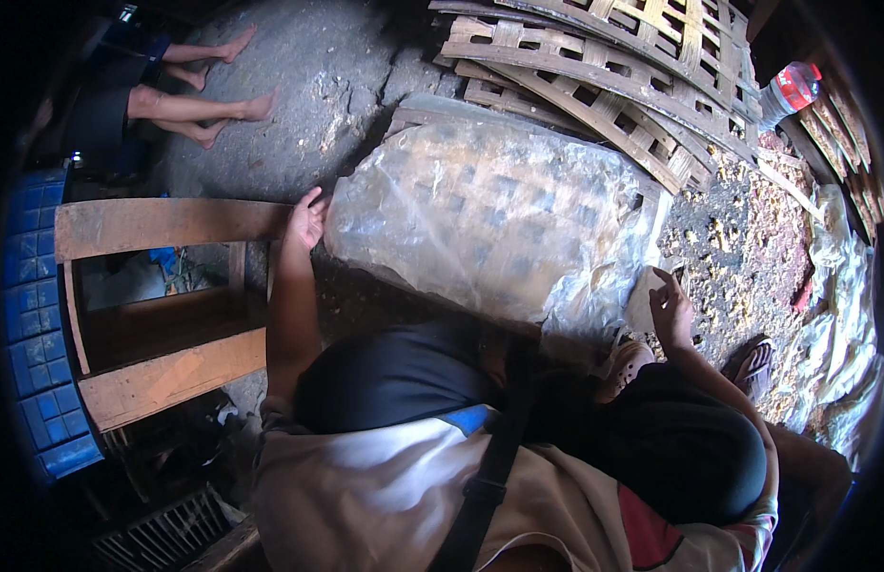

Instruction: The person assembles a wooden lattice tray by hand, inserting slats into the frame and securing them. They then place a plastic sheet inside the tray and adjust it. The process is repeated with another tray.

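Landmark: the plastic sheet [418,224], clear and wrinkled, lying flat over a woven panel whose lattice shows through it, in front of the seated person's knees.

Far left of the sheet: a blue slatted surface [34,315], well apart. Between that and the sheet: a wooden frame [175,221], its upper board ending beside the sheet's left edge.

Left hand [308,221]: at the sheet's left edge, by that board end. Forearm runs nearly straight up, elbow low. Fingers parted and loosely bent, one raised; whether any pinch the edge, cannot tell.

Beyond the sheet and to its right: a stack of woven panels [594,67], overlapping, tilted.

Right hand [672,313]: just beside the sheet's lower right corner. Forearm slants up and leftward over the right knee; wrist bent. Hand open, fingers half curled with gaps between, index finger lifted highest. Contact with the sheet's edge unclear.

Farther right of the sheet: pale scraps [713,257] scattered on the ground, then crumpled plastic [833,334].
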`<state>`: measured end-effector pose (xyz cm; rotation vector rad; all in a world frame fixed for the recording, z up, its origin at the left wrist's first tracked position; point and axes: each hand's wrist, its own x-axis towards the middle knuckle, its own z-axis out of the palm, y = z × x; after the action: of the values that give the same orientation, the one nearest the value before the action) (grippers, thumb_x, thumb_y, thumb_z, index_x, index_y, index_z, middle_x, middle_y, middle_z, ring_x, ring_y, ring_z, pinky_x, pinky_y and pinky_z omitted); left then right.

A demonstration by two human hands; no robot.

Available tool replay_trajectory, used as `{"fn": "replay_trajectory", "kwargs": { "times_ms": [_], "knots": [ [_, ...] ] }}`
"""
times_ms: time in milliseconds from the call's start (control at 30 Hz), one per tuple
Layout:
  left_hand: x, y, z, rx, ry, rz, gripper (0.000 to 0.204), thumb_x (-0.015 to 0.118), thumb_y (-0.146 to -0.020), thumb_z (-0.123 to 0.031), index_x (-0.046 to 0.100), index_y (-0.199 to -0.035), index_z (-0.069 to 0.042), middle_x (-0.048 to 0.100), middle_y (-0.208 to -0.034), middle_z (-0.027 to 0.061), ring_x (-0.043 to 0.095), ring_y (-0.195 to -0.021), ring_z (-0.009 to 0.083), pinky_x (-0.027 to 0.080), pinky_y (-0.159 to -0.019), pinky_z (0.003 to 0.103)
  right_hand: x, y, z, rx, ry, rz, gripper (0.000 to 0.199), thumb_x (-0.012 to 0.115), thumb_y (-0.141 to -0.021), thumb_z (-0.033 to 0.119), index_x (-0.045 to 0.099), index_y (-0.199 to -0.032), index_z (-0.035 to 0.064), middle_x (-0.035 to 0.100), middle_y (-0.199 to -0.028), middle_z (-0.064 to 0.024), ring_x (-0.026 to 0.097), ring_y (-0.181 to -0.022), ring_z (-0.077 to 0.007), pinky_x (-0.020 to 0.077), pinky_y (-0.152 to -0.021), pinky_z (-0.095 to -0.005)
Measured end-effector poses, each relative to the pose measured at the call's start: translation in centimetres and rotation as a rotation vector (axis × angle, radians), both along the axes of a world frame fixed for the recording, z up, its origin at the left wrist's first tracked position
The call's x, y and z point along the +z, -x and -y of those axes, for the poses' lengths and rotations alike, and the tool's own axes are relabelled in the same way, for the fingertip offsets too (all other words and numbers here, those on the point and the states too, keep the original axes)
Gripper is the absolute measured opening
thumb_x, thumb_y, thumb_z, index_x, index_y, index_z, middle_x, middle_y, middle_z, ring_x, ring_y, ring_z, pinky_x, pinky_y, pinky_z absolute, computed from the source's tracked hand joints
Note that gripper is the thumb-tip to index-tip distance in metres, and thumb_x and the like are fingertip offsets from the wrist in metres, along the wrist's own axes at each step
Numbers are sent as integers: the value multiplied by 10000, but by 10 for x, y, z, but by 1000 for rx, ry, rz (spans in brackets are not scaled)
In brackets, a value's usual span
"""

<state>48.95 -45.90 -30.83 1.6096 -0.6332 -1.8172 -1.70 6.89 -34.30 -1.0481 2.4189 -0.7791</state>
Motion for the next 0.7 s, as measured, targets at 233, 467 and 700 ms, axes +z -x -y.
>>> {"fn": "replay_trajectory", "kwargs": {
  "times_ms": [233, 467, 700],
  "knots": [
    [-5, 35, -6, -571, 229, 268, 389, 719, -914, -185, 592, -1250, -35, 681, -1174, 90, 646, -1072, 220, 496, -971, 380, 9, -7, 0, -85, 79, 72, 334, 631, -892, 78, 651, -1226, 78, 561, -674, -74, 564, -636, -192, 489, -639, -357],
    [-9, 69, -10, -534, 629, 237, 378, 680, -886, -54, 577, -1249, -26, 655, -1173, 68, 603, -1083, 176, 451, -982, 339, -10, 0, -16, -173, -10, 51, 334, 620, -910, 65, 640, -1243, 88, 543, -724, -69, 512, -661, -158, 462, -628, -333],
    [-38, 59, -12, -406, 951, 943, 592, 699, -903, -213, 442, -1410, -46, 518, -1370, 188, 537, -1220, 322, 425, -1038, 407, 32, 15, 9, 101, 59, -237, 338, 695, -813, 52, 659, -1147, 84, 618, -1080, -156, 562, -1097, -367, 457, -981, -443]
  ]
}}
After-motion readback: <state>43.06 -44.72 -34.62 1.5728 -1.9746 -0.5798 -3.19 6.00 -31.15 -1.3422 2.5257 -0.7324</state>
